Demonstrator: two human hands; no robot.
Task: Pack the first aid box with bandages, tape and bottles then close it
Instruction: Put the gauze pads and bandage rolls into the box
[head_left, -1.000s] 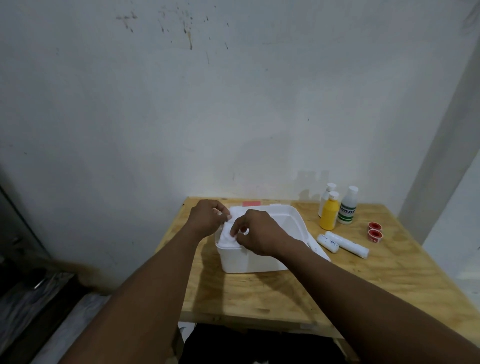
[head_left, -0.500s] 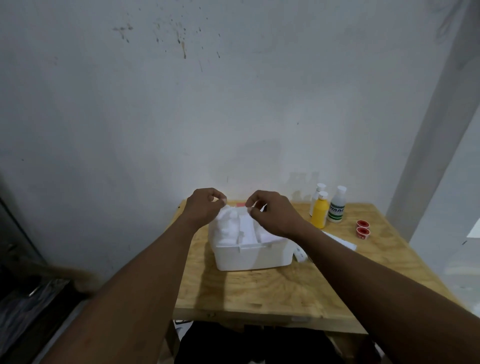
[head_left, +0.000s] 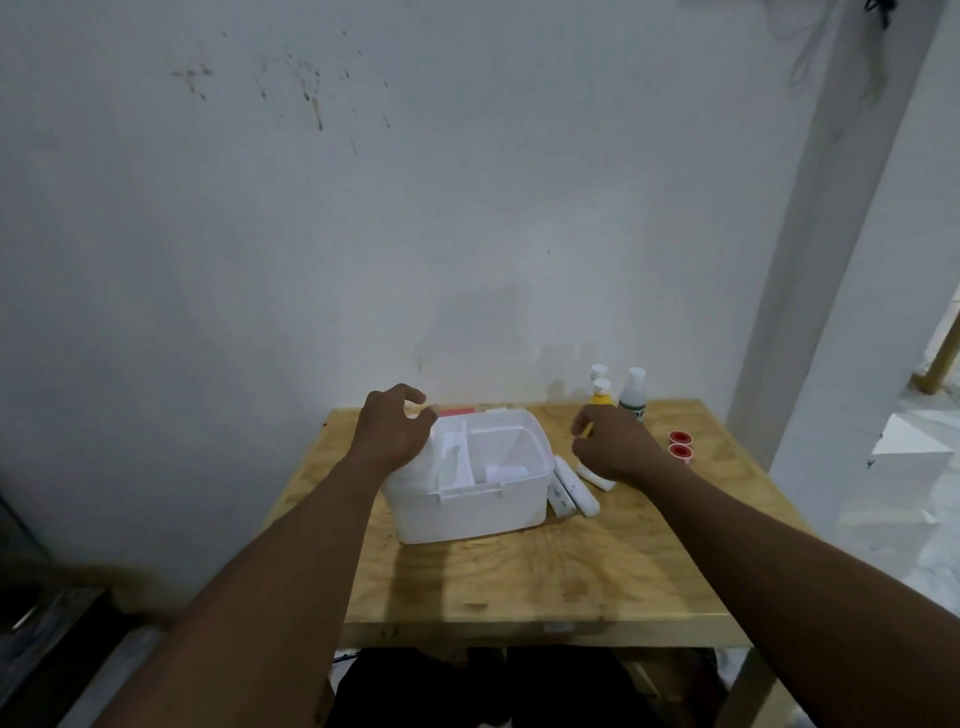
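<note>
While the open white box (head_left: 470, 488) stands on the bench (head_left: 545, 577), the left hand (head_left: 395, 434) hovers spread over its left edge and the right hand (head_left: 613, 447), loosely curled and empty, hangs just beside it.

Both bare forearms reach forward from the bottom corners and converge toward the middle. The left hand (head_left: 390, 432) is held palm down, its fingers curled loosely and spread, the thumb (head_left: 427, 415) apart from the index finger, nothing gripped between them. The right hand (head_left: 613, 446) sits a little lower and well apart from the left, back of the hand upward, wrist bent slightly inward. Its fingers curl down and leftward in a loose claw; whether they hold anything cannot be told.
</note>
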